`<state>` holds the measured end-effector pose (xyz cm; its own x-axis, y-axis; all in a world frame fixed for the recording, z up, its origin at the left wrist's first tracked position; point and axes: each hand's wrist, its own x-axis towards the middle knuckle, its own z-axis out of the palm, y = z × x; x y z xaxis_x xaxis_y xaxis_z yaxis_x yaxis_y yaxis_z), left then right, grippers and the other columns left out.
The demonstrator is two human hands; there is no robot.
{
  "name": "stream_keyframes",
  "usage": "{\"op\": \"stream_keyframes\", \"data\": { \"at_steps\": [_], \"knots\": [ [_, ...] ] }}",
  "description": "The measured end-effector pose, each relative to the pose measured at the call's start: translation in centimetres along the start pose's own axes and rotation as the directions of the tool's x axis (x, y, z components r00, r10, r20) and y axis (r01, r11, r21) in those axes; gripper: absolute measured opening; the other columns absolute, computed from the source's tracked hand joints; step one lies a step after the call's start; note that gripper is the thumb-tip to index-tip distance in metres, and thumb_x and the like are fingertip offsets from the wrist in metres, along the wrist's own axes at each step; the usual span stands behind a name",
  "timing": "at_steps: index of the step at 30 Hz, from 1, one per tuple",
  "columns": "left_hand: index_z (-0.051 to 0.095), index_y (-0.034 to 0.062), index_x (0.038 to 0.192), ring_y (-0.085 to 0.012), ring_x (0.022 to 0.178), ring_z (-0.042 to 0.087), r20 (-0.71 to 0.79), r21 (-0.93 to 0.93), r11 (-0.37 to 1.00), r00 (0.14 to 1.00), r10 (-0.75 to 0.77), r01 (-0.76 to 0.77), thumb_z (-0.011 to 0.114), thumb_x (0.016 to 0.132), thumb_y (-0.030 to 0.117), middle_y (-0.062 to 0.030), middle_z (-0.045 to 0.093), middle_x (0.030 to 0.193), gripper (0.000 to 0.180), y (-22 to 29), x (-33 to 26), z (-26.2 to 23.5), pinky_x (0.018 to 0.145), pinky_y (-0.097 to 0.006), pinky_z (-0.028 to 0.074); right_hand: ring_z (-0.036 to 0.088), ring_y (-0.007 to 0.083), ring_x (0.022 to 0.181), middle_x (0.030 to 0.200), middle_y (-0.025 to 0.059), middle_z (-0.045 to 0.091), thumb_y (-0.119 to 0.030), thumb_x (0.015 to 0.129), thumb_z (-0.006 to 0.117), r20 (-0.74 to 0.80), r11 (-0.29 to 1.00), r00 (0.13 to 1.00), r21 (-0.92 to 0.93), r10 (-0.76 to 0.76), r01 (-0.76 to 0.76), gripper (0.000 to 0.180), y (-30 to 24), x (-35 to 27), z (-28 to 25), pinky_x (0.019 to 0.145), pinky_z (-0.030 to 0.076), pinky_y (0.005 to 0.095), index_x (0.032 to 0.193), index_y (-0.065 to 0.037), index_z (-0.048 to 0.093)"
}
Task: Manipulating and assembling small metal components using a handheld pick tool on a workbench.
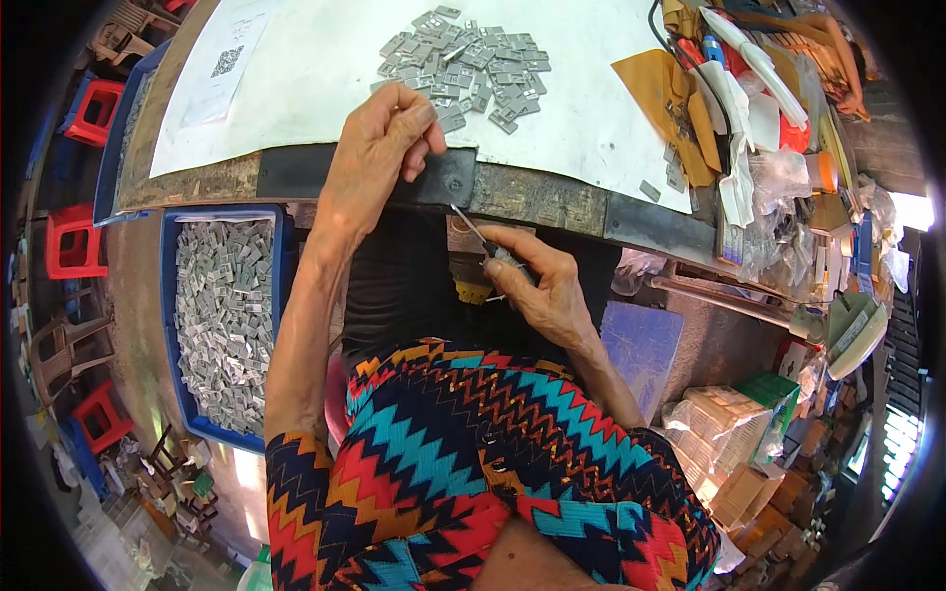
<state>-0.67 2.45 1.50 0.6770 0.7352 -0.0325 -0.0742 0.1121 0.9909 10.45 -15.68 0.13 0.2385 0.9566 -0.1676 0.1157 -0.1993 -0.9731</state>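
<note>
My left hand (386, 148) is over the near edge of the worktable, its fingers curled together just short of a pile of small flat grey pieces (468, 64). Whatever its fingertips hold, if anything, is hidden behind them. Below the table edge, my right hand (537, 281) grips a slim hand tool (467, 223) with a thin metal shaft and a dark handle. The shaft points up and left toward the table edge, below a black plate (455, 177) fixed there.
White paper (296, 98) covers the worktable. A blue crate (282, 258) full of similar grey pieces stands left of my legs. At right lie brown paper (655, 84), tools and plastic bags. Red stools (71, 241) stand far left; a green-shaded lamp (855, 335) is at right.
</note>
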Motion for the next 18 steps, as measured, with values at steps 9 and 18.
{"op": "stream_keyframes", "data": {
  "at_steps": [9, 18],
  "knots": [
    [0.052, 0.0028, 0.088, -0.0300, 0.072, 0.054, 0.183, 0.846, 0.381, 0.874, 0.450, -0.373, 0.056, 0.079, 0.006, -0.0123, 0.057, 0.080, 0.011, -2.8, 2.0, 1.6, 0.063, -0.036, 0.043, 0.049, 0.0059, 0.067, 0.084, 0.0028, 0.057, -0.009, 0.084, 0.057, -0.013, 1.000, 1.000, -0.001, -0.016, 0.016, 0.030, 2.5, -1.1, 0.3, 0.058, 0.042, 0.0201, 0.112, -0.001, 0.055],
    [0.051, 0.0018, 0.076, -0.0306, 0.077, 0.057, 0.220, 0.928, 0.214, 0.911, 0.350, -0.306, 0.056, 0.070, 0.000, -0.0139, 0.055, 0.075, 0.008, -3.0, 3.6, 1.4, 0.065, -0.039, 0.047, 0.053, 0.0119, 0.075, 0.086, 0.0091, 0.060, -0.009, 0.083, 0.058, 0.025, 0.999, 1.000, -0.035, -0.012, 0.013, 0.030, 2.6, 0.1, 0.9, 0.067, 0.044, 0.0251, 0.110, 0.001, 0.055]
  ]
}}
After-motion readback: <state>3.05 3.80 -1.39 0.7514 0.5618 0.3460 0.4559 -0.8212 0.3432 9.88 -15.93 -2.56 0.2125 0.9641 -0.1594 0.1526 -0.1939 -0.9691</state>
